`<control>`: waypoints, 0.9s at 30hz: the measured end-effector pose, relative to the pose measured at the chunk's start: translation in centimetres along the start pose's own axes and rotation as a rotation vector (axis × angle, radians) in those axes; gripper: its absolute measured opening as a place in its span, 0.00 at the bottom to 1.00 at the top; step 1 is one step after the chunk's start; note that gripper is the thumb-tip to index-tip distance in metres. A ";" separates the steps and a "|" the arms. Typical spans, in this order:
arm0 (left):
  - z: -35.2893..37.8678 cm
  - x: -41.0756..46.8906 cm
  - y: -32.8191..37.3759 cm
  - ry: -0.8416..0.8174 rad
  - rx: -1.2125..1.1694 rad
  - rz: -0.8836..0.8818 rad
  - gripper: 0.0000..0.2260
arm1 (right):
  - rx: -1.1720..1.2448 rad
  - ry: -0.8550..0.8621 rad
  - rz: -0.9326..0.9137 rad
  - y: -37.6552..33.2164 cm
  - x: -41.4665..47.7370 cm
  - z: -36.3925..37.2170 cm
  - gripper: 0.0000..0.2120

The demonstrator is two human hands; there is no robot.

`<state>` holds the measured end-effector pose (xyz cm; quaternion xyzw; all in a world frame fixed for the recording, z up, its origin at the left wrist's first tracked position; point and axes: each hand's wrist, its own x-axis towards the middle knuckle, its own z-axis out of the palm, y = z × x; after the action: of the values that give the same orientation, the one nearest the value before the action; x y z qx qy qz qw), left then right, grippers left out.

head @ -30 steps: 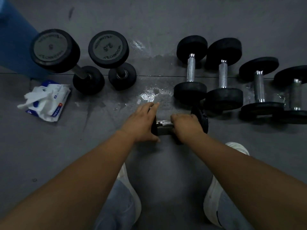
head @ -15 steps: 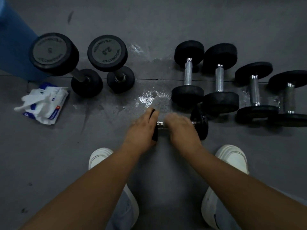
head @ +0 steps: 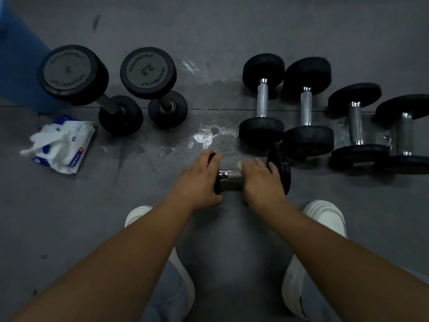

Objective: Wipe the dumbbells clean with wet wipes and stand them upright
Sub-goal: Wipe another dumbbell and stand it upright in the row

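A small black dumbbell [head: 281, 169] with a chrome bar lies sideways on the grey floor in front of me. My left hand [head: 197, 180] grips its left end plate. My right hand [head: 261, 180] is closed over the bar with a white wet wipe [head: 239, 164] showing at its fingertips. Two dumbbells stand upright at the back left, one marked 5 [head: 72, 74] and one marked 2.5 [head: 148, 69]. Several more dumbbells [head: 262, 101] lie flat in a row at the right.
An opened pack of wet wipes [head: 65, 142] lies on the floor at the left. A blue object [head: 16, 54] stands at the far left. A wet patch [head: 209, 135] shines on the floor beyond my hands. My white shoes [head: 325, 217] flank the dumbbell.
My right hand has slid along the bar towards the right end plate, baring more chrome. The left hand stays on the left plate. The view has shifted slightly.
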<state>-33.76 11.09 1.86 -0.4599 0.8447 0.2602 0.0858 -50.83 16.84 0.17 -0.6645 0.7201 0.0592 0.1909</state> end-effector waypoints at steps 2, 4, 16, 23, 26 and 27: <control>-0.8 0.4 -0.4 -0.026 0.016 0.022 0.52 | -0.123 -0.071 -0.014 0.8 0.2 -0.2 0.21; -1.4 0.6 -0.6 -0.075 0.030 0.016 0.56 | -0.179 -0.187 -0.090 1.0 0.8 -0.8 0.22; 0.1 -0.3 -0.6 0.043 0.113 0.002 0.52 | -0.070 -0.023 -0.168 -0.7 0.2 -0.4 0.18; -0.1 -0.4 -0.3 -0.010 0.018 -0.052 0.50 | -0.035 0.023 0.069 -3.1 -0.9 0.4 0.27; 0.5 -0.7 -0.1 0.012 -0.012 -0.053 0.47 | -0.036 0.019 -0.163 -3.7 -2.0 1.0 0.28; 0.6 -0.8 -0.1 0.018 -0.016 -0.058 0.47 | -0.021 0.036 -0.138 -3.0 -1.6 0.7 0.27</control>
<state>-33.30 11.90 1.64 -0.4870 0.8297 0.2603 0.0821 -47.63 18.22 0.55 -0.7156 0.6751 0.0415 0.1746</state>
